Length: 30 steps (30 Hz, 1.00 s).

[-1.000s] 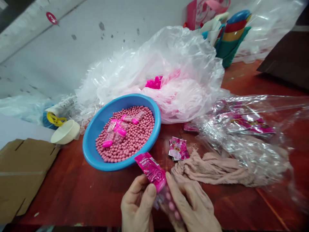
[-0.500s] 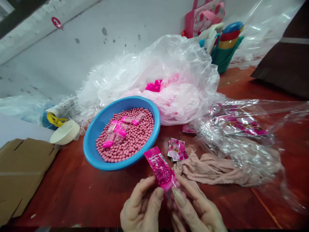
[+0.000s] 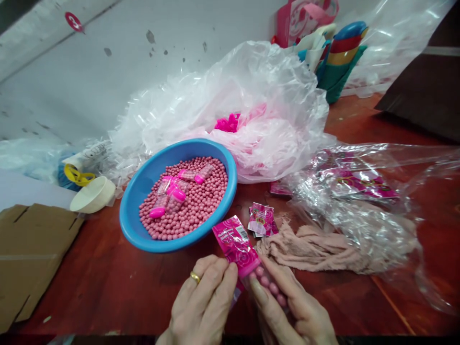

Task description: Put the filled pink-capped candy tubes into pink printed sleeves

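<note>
Both my hands meet low in the middle of the view around a pink-topped clear sachet (image 3: 240, 249) with pink beads in its lower part. My left hand (image 3: 201, 302), wearing a gold ring, has its fingers pressed against the sachet's left side. My right hand (image 3: 291, 306) pinches the bead-filled part between thumb and fingers. Just beyond stands a blue bowl (image 3: 143, 235) full of small pink beads with several clear pink-capped tubes (image 3: 172, 196) lying on them.
Small pink printed packets (image 3: 261, 220) and a beige cloth (image 3: 316, 249) lie right of my hands. A heap of clear plastic (image 3: 251, 96) rises behind the bowl, a plastic bag of packets (image 3: 359, 187) at right. A cream bowl (image 3: 93, 195) and flat cardboard (image 3: 32, 254) sit left.
My left hand turned palm-down over the sachet's left side, showing the ring. The sachet sank slightly and its beads now show between my right fingers.
</note>
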### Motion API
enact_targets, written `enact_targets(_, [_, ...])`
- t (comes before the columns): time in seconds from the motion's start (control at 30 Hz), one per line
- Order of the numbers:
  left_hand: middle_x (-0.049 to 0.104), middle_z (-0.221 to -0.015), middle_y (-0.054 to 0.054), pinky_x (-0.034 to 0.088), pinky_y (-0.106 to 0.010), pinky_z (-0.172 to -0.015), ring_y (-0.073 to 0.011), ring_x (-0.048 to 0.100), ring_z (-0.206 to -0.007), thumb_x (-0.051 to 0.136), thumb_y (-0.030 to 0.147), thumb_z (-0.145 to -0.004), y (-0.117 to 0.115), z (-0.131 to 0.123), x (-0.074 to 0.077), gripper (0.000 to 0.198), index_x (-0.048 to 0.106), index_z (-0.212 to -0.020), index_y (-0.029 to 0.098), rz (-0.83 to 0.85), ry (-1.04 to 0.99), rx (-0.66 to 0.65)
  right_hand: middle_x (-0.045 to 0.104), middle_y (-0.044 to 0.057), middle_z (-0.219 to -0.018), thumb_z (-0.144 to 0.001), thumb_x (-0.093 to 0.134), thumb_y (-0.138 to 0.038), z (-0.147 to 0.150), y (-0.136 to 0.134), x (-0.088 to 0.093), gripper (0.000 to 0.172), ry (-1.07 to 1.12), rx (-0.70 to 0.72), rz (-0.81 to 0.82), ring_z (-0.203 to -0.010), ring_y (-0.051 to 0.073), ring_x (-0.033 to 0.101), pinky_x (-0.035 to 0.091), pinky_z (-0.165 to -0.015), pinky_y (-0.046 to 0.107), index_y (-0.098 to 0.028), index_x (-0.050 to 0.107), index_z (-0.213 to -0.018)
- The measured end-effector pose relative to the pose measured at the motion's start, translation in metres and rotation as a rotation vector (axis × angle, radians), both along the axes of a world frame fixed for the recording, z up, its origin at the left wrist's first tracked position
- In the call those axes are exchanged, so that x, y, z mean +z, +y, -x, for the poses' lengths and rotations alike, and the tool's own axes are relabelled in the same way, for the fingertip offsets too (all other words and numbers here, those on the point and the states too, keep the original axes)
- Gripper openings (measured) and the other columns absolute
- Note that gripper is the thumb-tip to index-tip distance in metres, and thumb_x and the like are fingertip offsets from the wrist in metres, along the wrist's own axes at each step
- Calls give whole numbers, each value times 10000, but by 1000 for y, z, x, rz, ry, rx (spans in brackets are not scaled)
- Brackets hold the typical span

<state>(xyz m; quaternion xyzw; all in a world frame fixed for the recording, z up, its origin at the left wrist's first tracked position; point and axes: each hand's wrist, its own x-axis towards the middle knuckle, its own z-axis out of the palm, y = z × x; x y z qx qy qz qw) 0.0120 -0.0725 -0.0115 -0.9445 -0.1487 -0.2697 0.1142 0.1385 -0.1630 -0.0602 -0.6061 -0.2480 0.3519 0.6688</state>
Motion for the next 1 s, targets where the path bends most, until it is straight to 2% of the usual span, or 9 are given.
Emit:
enact_targets(0.1, [772,-814,-139,602,-311,-737,-246,729,-808,388,42,-914,2,2,-1,270,646,-996,36,11,20,-21,772,19,-919,-793,668,-307,-4,-1,-6,349,-92,60,-7,-700,153,719,575,-648,193,-277,690,-1140])
enact_targets(0.2, [770,-877,-131,595,-327,-786,-249,715,-861,469,15,-872,3,1,-4,241,631,-1051,10,-1,54,-49,766,43,-965,-791,666,-337,-5,-2,-11,365,-187,32,47,-743,183,730,590,-678,228,-250,691,-1144])
enact_targets(0.33, [757,-742,-103,596,-290,-754,-197,710,-739,531,-1,-843,5,-11,-6,136,654,-901,13,-4,-61,-45,767,45,-972,-780,678,-354,0,-2,-16,374,-257,-3,71,-765,197,738,599,-669,229,-243,694,-1137])
enact_targets(0.43, [734,-696,-99,596,-278,-711,-180,686,-683,531,9,-848,6,-18,-7,119,649,-854,23,73,-120,-25,771,20,-945,-794,674,-301,5,0,-15,365,-222,-39,16,-760,169,731,584,-629,181,-257,677,-1157])
enact_targets(0.63, [714,-744,-106,587,-284,-727,-192,671,-765,501,11,-860,8,-14,-12,151,614,-959,27,216,-90,-60,755,-46,-821,-847,628,-332,17,3,-14,339,-248,-155,-45,-640,98,668,540,-608,132,-307,645,-1185])
enact_targets(0.73, [691,-733,-95,569,-230,-687,-163,667,-721,482,44,-883,7,-15,-13,124,597,-927,59,267,-110,-7,736,-51,-765,-862,607,-313,22,4,-15,344,-241,-159,-36,-592,103,650,539,-552,150,-301,624,-1205])
enact_targets(0.83, [659,-720,-61,544,-177,-619,-123,643,-649,469,49,-883,5,-18,-15,124,569,-875,121,344,-144,76,734,-46,-785,-846,616,-265,24,5,-14,349,-188,-145,-31,-613,117,663,552,-568,175,-301,631,-1193])
enact_targets(1.0, [626,-756,-50,516,-158,-615,-106,626,-653,490,10,-840,2,-16,-23,146,546,-880,138,521,-176,124,728,-58,-770,-815,640,-223,25,6,-13,357,-145,-166,-30,-586,114,656,545,-549,185,-327,655,-1156])
